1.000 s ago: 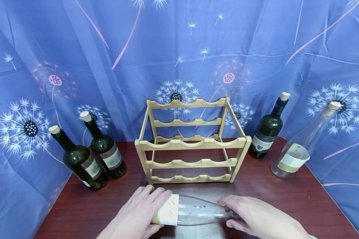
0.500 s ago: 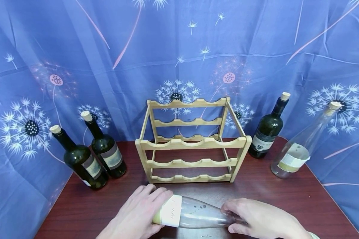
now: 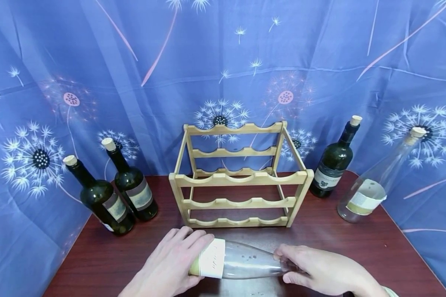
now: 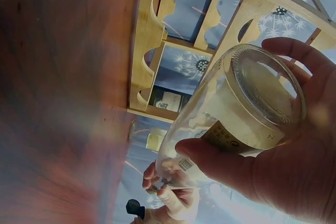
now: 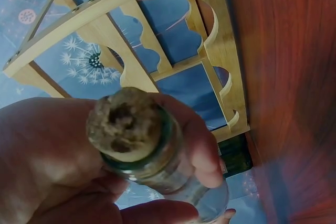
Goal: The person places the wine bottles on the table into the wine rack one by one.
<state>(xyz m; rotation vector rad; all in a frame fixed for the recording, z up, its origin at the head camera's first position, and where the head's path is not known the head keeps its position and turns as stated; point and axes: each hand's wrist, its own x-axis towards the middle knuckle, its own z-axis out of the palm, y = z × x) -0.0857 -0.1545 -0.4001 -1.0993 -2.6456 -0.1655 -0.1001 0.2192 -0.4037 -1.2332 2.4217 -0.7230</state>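
A clear glass wine bottle (image 3: pixel 250 260) with a white label lies sideways between both hands, in front of the wooden wine rack (image 3: pixel 238 202). My left hand (image 3: pixel 174 262) grips its base end; in the left wrist view the thumb and fingers curl round the labelled part near the round glass bottom (image 4: pixel 268 85). My right hand (image 3: pixel 321 268) holds the neck end. Seen from the right wrist, the neck carries a worn cork (image 5: pixel 126 124), with thumb and fingers curled about the glass just below it. The rack's scalloped rails hold no bottles.
Two dark corked bottles stand at the left, the outer one (image 3: pixel 105 202) beside the inner one (image 3: pixel 137 192). At the right stand a dark bottle (image 3: pixel 330 165) and a clear bottle (image 3: pixel 369 194). A blue dandelion-print curtain (image 3: pixel 223 49) surrounds the red-brown table (image 3: pixel 386 251).
Both hands keep hold of the bottle. It has shifted slightly to the right over the second, its neck end dipping a little and then rising again.
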